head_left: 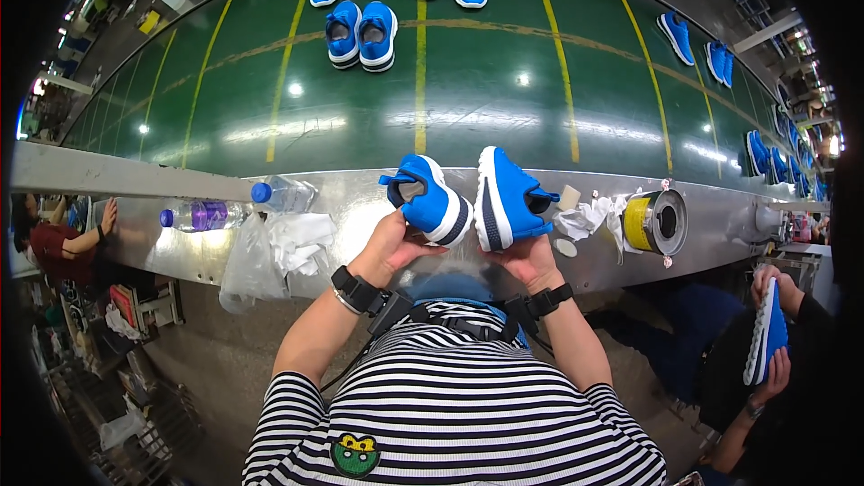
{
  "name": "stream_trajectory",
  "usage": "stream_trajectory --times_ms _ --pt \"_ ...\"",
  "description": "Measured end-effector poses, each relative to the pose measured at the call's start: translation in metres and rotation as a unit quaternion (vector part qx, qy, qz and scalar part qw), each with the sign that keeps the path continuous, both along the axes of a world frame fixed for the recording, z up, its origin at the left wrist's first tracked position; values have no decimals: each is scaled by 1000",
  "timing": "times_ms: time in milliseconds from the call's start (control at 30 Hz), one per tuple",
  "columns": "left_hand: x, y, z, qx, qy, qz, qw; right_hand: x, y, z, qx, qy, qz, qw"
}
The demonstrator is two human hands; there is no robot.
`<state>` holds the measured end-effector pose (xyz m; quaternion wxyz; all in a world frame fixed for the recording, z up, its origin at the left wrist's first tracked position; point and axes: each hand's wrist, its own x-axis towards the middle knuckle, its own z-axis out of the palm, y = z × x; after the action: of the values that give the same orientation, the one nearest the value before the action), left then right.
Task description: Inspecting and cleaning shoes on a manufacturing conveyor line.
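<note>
Two blue sneakers with white soles are held up in front of me, over the metal ledge [360,263] beside the green conveyor belt [477,99]. My left hand [397,245] grips the left sneaker [427,202], which is tilted so its grey insole and dark heel edge show. In my right hand [529,261] is the right sneaker [507,202], turned on its side with its white and dark sole edge facing the other shoe. A small gap separates the two shoes. The fingers are partly hidden behind them.
More blue sneakers [362,34] stand on the belt. Left on the ledge are plastic bottles [209,215], a clear bag [249,261] and crumpled paper [301,243]; right, more paper [583,220] and a yellow can [641,222]. A co-worker's hands [776,376] hold a sneaker at right; another person [63,247] is left.
</note>
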<state>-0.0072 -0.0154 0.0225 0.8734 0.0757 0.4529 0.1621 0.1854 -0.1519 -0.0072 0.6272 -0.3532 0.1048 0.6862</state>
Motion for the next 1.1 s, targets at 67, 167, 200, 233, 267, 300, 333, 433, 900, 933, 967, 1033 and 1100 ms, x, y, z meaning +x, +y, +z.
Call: stream_trajectory --times_ms 67,167,200,233,267,300,333,433,900,933,967,1033,1100 --pt "2 -2 4 3 13 5 1000 -1 0 0 -5 4 -4 1000" --pt "3 -2 5 12 30 14 999 -3 0 1 -11 1 -4 1000" --pt "3 -2 4 10 28 27 999 -4 0 0 -11 5 -1 1000" --pt "3 -3 3 10 25 40 999 -5 0 0 -12 9 1 1000" --pt "1 -3 1 11 25 41 999 -6 0 -1 -11 10 2 1000" --pt "2 -3 0 14 24 39 999 -5 -2 -2 -18 -6 6 1000" --pt "2 -3 0 17 22 37 999 -5 -3 -4 -26 -21 9 999" --pt "5 -12 6 58 66 38 995 0 -8 -14 -76 -190 57 977" --pt "-47 -48 -50 120 216 -80 966 81 -65 -31 -217 -832 -17 509" --pt "-50 -48 -45 114 216 -113 963 86 -66 -35 -225 -829 -19 511" --pt "-53 -48 -40 121 214 -131 960 90 -66 -40 -234 -834 19 500" --pt "-64 -49 -30 124 240 -151 951 95 -63 -53 -245 -838 52 486" --pt "-70 -47 -22 122 266 -186 938 101 -70 -80 -251 -827 58 500"
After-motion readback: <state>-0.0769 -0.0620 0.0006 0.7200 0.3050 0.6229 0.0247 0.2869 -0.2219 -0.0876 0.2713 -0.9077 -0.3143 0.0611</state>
